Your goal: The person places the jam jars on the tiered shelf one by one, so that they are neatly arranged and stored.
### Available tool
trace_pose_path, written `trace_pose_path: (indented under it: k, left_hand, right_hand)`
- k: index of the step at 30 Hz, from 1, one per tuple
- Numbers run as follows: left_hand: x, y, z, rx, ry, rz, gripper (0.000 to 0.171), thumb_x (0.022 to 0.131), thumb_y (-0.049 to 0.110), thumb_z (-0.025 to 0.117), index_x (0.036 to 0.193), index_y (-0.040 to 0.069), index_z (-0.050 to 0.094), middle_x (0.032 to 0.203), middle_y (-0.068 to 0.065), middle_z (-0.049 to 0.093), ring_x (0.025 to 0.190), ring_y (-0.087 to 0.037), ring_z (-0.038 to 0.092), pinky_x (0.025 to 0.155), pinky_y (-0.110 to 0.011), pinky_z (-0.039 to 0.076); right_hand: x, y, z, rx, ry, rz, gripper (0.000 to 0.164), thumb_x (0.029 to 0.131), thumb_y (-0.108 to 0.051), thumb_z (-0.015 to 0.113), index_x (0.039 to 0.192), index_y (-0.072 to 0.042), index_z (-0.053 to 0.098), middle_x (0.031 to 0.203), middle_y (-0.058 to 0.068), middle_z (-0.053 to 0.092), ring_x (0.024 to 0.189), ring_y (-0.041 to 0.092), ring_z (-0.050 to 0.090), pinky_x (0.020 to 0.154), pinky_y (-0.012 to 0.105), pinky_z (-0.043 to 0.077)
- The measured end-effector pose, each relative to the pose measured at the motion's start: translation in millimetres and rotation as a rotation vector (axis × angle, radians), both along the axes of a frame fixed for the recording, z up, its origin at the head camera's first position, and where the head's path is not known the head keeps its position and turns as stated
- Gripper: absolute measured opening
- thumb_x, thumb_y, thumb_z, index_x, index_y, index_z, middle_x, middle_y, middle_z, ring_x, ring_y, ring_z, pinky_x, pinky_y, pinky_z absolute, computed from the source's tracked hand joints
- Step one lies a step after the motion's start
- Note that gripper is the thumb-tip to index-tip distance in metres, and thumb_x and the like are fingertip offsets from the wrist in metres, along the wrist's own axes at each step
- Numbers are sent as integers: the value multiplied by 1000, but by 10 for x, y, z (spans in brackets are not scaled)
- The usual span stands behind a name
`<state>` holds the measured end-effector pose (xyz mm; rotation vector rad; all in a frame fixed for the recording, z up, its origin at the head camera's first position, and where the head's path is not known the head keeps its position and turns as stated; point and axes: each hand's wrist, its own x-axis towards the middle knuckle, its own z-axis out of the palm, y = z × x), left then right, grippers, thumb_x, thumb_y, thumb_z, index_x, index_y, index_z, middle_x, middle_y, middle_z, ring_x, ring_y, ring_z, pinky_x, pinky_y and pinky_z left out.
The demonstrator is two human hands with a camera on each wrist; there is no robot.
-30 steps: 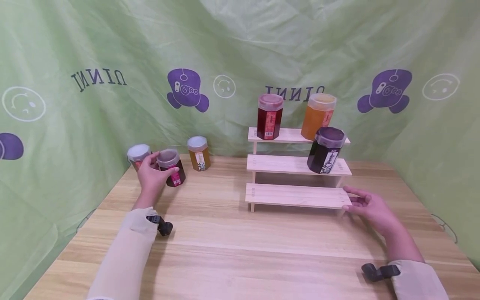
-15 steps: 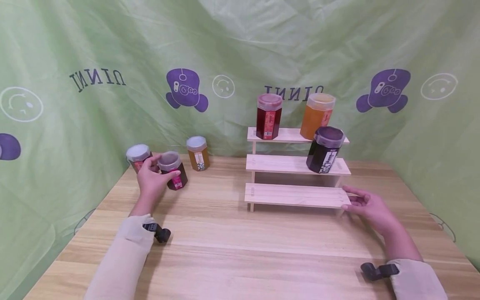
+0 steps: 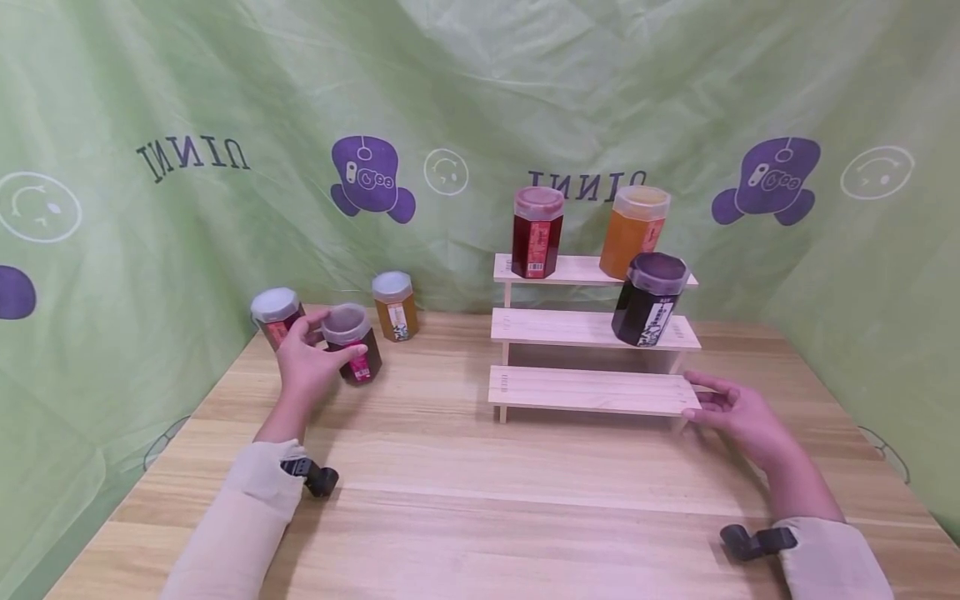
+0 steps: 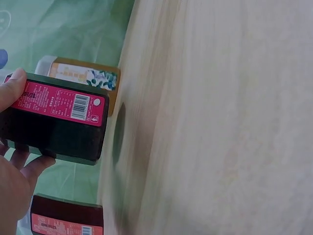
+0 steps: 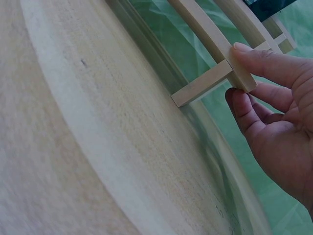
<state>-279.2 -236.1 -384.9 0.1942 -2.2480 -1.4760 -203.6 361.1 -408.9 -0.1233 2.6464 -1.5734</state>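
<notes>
My left hand (image 3: 309,360) grips a dark jar (image 4: 54,134) with a pink label and a pale lid, thumb on one side and fingers on the other. In the left wrist view the jar hangs just off the tabletop, its shadow beside it. A jar with a white lid and red label (image 3: 275,312) stands left of that hand, partly hidden by it. Behind is an amber jar (image 3: 395,312). At the right, my right hand (image 3: 738,417) pinches the end of the lowest board of a three-step wooden rack (image 3: 588,390); the right wrist view shows the thumb on top, fingers under.
On the rack's top step stand a red jar (image 3: 537,237) and an orange jar (image 3: 633,237). A dark purple jar (image 3: 649,304) occupies the right end of the middle step. Green printed cloth (image 3: 465,100) hangs behind and beside the wooden table (image 3: 450,508).
The dark jar in my left hand has shifted a little to the right and toward me, away from the white-lidded jar. My right hand keeps its hold on the rack.
</notes>
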Motion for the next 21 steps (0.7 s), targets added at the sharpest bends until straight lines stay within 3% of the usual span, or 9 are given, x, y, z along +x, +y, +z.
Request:
trace_pose_path:
  k: [9, 14, 21]
  left_hand:
    - [74, 79, 66, -52, 32, -18, 86, 63, 29, 94, 136, 10, 53, 128, -12, 58, 111, -27, 53, 89, -38, 52]
    - [121, 125, 98, -49, 39, -23, 84, 61, 27, 95, 133, 10, 56, 126, -9, 59, 109, -24, 54, 83, -30, 53]
    - [196, 208, 126, -48, 59, -54, 83, 61, 25, 95, 133, 10, 56, 126, -8, 60, 108, -23, 55, 78, -22, 53]
  right_hand:
    - [-8, 3, -4, -28, 5, -1, 74, 88, -16, 74, 146, 4, 34, 128, 25, 53, 97, -3, 57, 83, 14, 49]
    - [-14, 3, -9, -30, 8, 5, 74, 88, -17, 73, 147, 4, 34, 128, 27, 53, 97, -2, 58, 83, 14, 50]
    - [-12, 5, -21, -49, 14, 5, 73, 87, -14, 74, 146, 6, 35, 123, 19, 58, 97, -1, 59, 83, 16, 51]
